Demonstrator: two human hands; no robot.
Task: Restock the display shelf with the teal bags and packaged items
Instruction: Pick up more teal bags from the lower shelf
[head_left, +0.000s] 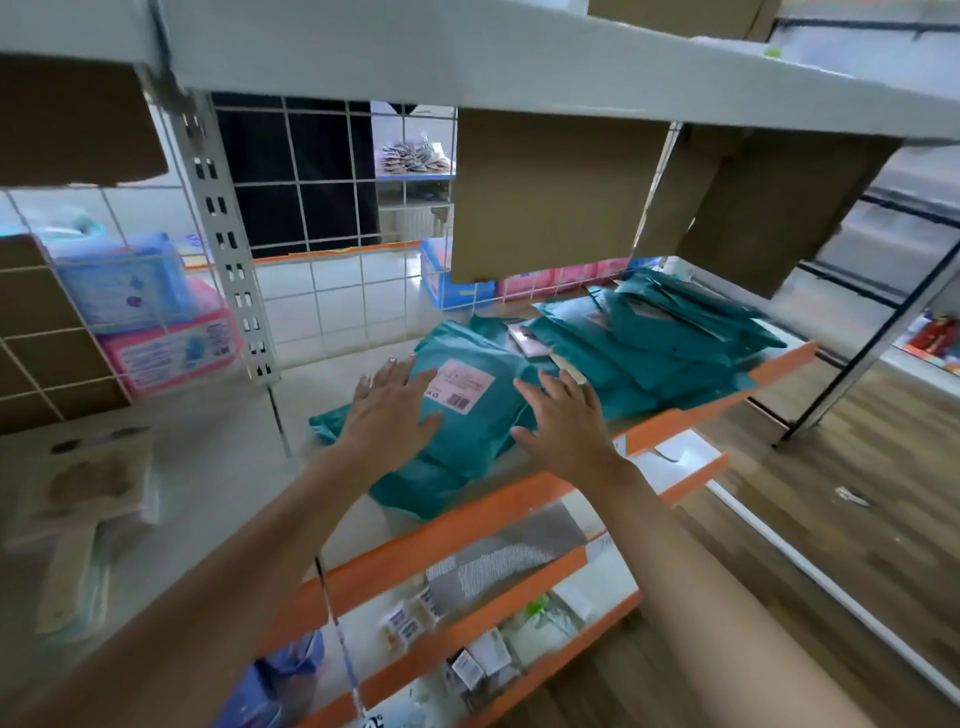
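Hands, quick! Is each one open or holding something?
Left hand: open, fingers straight, flat on the teal bag.
Right hand: open, fingers spread, at the same bag's right side, gripping nothing.

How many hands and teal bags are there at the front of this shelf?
Hands: 2, left hand and right hand
Labelled teal bag under them: 1
Total: 3
Teal pile behind: too overlapped to count
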